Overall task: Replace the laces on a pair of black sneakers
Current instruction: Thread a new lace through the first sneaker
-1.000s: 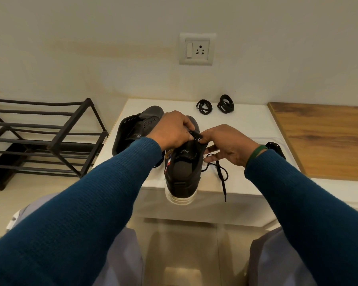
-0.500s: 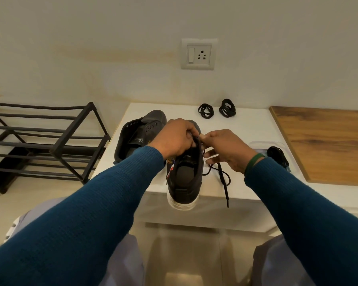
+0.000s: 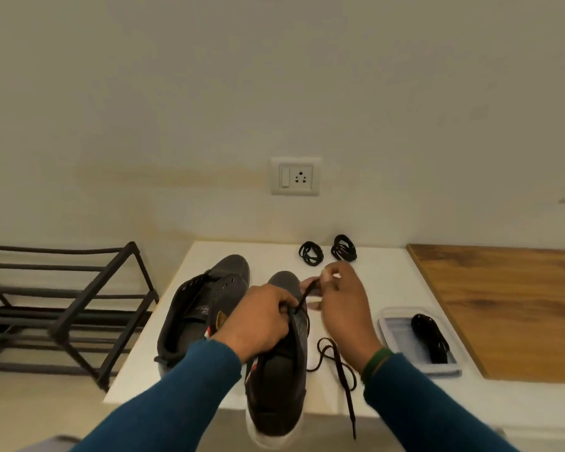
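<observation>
Two black sneakers lie on a white table (image 3: 382, 282). My left hand (image 3: 261, 321) grips the upper of the nearer sneaker (image 3: 274, 386), whose heel overhangs the table's front edge. My right hand (image 3: 346, 308) pinches a black lace (image 3: 305, 296) and holds it taut, up and away from the shoe's eyelets. The lace's loose end (image 3: 343, 373) loops on the table and dangles over the front edge. The second sneaker (image 3: 203, 308), with no lace in it, lies to the left.
Two coiled black laces (image 3: 311, 252) (image 3: 343, 248) sit near the wall. A clear tray (image 3: 398, 337) at the right holds another black lace bundle (image 3: 431, 337). A wooden board (image 3: 509, 305) lies beyond it. A black metal shoe rack (image 3: 66, 305) stands at the left.
My right hand has moved up and away from the shoe, drawing the lace out taut. The left hand keeps its grip on the sneaker. The camera has tilted upward.
</observation>
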{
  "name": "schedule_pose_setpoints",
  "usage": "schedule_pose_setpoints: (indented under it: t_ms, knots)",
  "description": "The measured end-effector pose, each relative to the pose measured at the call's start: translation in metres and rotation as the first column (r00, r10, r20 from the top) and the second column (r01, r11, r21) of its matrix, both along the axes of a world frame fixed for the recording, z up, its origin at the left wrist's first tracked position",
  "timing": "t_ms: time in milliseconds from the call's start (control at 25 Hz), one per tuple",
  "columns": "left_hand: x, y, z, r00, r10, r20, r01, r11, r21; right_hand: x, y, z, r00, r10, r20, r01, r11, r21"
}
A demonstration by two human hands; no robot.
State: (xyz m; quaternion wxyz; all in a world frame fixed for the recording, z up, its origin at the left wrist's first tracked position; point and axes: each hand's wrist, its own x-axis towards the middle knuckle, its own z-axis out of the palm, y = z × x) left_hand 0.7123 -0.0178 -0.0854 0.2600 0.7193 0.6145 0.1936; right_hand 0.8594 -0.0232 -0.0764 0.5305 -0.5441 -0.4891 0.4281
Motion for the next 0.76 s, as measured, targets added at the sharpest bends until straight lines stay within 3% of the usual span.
schedule_pose_setpoints:
  t_ms: [120,160,200,240,280,320,360,400,440,480,520,560,600,640,680,720,760]
  knots:
    - [-0.001,0.001,0.000,1.000,0.006,-0.005,-0.006,1.000,-0.014,0.020,0.013,0.018,0.895,-0.100,-0.434,0.076,0.995,-0.071]
    - [-0.002,0.002,0.001,1.000,0.005,-0.011,-0.006,1.000,-0.021,0.028,0.018,0.024,0.904,-0.137,-0.404,0.109,0.990,-0.091]
    - [-0.003,0.003,0.002,1.000,0.001,-0.019,-0.002,1.000,-0.031,0.036,0.021,0.027,0.972,-0.140,-0.190,0.129,0.989,-0.073]
    - [-0.005,0.003,0.004,1.000,-0.006,-0.024,0.005,0.999,-0.040,0.042,0.024,0.027,0.983,-0.078,0.168,0.084,0.996,-0.027]
    - [-0.007,0.002,0.005,0.999,-0.015,-0.029,0.013,0.999,-0.049,0.046,0.024,0.025,0.856,0.050,0.514,-0.042,0.999,-0.029]
    - [-0.008,0.001,0.007,0.999,-0.026,-0.033,0.024,0.998,-0.054,0.045,0.021,0.022,0.650,0.229,0.724,-0.190,0.972,-0.136]
    - [-0.010,-0.001,0.009,0.999,-0.037,-0.038,0.035,0.998,-0.057,0.041,0.016,0.017,0.454,0.407,0.792,-0.288,0.909,-0.301]
    - [-0.010,-0.001,0.010,0.998,-0.043,-0.040,0.041,0.997,-0.061,0.037,0.012,0.013,0.349,0.505,0.789,-0.342,0.853,-0.395]
    - [-0.009,-0.001,0.012,0.998,-0.046,-0.039,0.043,0.997,-0.065,0.033,0.009,0.015,0.371,0.523,0.768,-0.411,0.834,-0.369]
    - [-0.009,-0.003,0.013,0.998,-0.046,-0.039,0.043,0.996,-0.074,0.030,0.006,0.019,0.537,0.490,0.686,-0.468,0.850,-0.240]
    - [-0.009,-0.003,0.014,0.998,-0.045,-0.034,0.042,0.996,-0.084,0.030,0.007,0.028,0.779,0.428,0.458,-0.450,0.891,-0.067]
    - [-0.009,-0.002,0.014,0.999,-0.040,-0.028,0.038,0.995,-0.093,0.034,0.011,0.037,0.932,0.355,0.072,-0.360,0.930,0.070]
    - [-0.009,-0.002,0.015,0.999,-0.037,-0.024,0.034,0.995,-0.097,0.040,0.016,0.046,0.881,0.305,-0.361,-0.281,0.952,0.118]
    - [-0.009,-0.002,0.015,0.999,-0.037,-0.025,0.034,0.995,-0.095,0.047,0.020,0.052,0.731,0.263,-0.629,-0.246,0.962,0.117]
    - [-0.009,-0.001,0.016,0.999,-0.040,-0.029,0.037,0.995,-0.096,0.053,0.023,0.053,0.686,0.196,-0.701,-0.211,0.975,0.066]
    - [-0.009,-0.001,0.017,0.998,-0.044,-0.033,0.040,0.994,-0.102,0.058,0.026,0.051,0.811,0.125,-0.571,-0.169,0.985,-0.025]
    - [-0.010,-0.001,0.018,0.998,-0.051,-0.036,0.047,0.993,-0.110,0.061,0.027,0.048,0.976,0.116,-0.183,-0.135,0.986,-0.096]
